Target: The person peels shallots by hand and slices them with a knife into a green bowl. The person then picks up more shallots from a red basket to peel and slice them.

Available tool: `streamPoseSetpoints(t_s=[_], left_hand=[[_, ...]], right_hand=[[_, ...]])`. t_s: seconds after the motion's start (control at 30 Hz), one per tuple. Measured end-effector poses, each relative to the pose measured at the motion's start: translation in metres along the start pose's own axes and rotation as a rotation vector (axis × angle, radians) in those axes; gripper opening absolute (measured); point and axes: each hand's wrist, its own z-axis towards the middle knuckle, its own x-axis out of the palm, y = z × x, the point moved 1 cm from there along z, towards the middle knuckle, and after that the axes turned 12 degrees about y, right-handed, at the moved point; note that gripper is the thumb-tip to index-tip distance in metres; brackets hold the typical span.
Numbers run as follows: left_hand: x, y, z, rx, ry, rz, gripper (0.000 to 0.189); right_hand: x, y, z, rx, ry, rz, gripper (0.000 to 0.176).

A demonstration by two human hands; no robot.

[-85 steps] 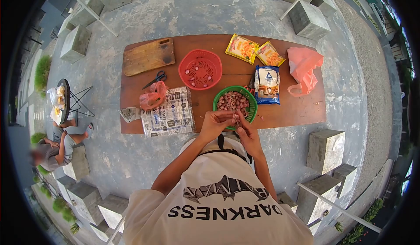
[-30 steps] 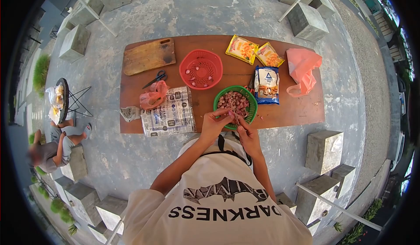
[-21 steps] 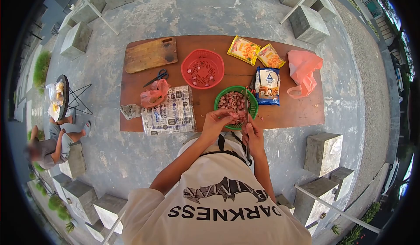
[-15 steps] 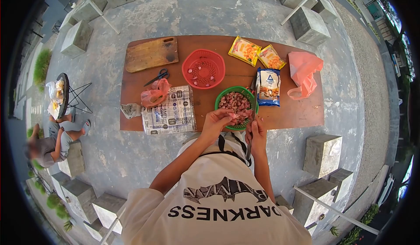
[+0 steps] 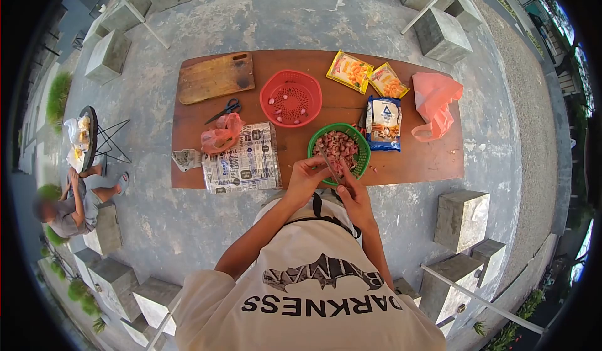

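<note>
My right hand (image 5: 355, 199) is closed round the handle of a knife (image 5: 330, 166), whose blade points up and left across the near side of a green basket (image 5: 367, 161). Close to that blade, my left hand (image 5: 305, 180) pinches a shallot, mostly hidden by the fingers. Many small reddish shallots (image 5: 338, 144) fill the basket, which stands at the table's near edge. Beyond it to the left is a red perforated basket (image 5: 291, 79) with several shallots lying on its bottom.
The brown table (image 5: 433, 166) also bears a wooden cutting board (image 5: 216, 78), scissors (image 5: 226, 110), a pink plastic bag (image 5: 222, 135), a printed sheet (image 5: 244, 166), a blue-white packet (image 5: 384, 124), yellow packets (image 5: 348, 72) and another pink bag (image 5: 436, 103). A person (image 5: 72, 207) sits at far left.
The knife has swung from upright at the basket's right side to a leftward slant over it. My right hand has moved left, close to my left hand. The seated person's arms have shifted.
</note>
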Motion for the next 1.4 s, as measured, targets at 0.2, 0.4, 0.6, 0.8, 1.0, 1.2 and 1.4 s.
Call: streamPoseSetpoints(t_s=[0.2,0.4,0.6,0.8,1.0,1.2,1.4], left_hand=[[-0.004,-0.005,0.0,0.11,-0.017,0.233,0.018],[-0.005,-0.009,-0.002,0.139,0.014,0.241,0.015],[-0.009,-0.009,-0.003,0.14,0.043,0.305,0.016],[-0.011,-0.012,-0.003,-0.041,-0.004,-0.362,0.023],[-0.015,-0.001,-0.002,-0.005,-0.025,-0.325,0.022],[-0.009,-0.004,-0.003,-0.039,0.026,-0.251,0.023],[-0.018,0.002,-0.002,-0.051,0.033,-0.299,0.023]], right_hand=[[0.004,0.001,0.003,-0.032,-0.02,-0.064,0.051],[0.004,-0.009,0.011,-0.172,-0.067,-0.146,0.045],[-0.004,-0.017,0.005,0.055,-0.029,0.095,0.045],[-0.004,-0.004,0.005,0.116,-0.059,0.414,0.051],[0.001,0.015,0.009,-0.072,-0.002,-0.074,0.055],[0.005,0.009,0.01,0.033,0.018,-0.203,0.053],[0.007,0.009,0.012,-0.114,-0.044,-0.335,0.048]])
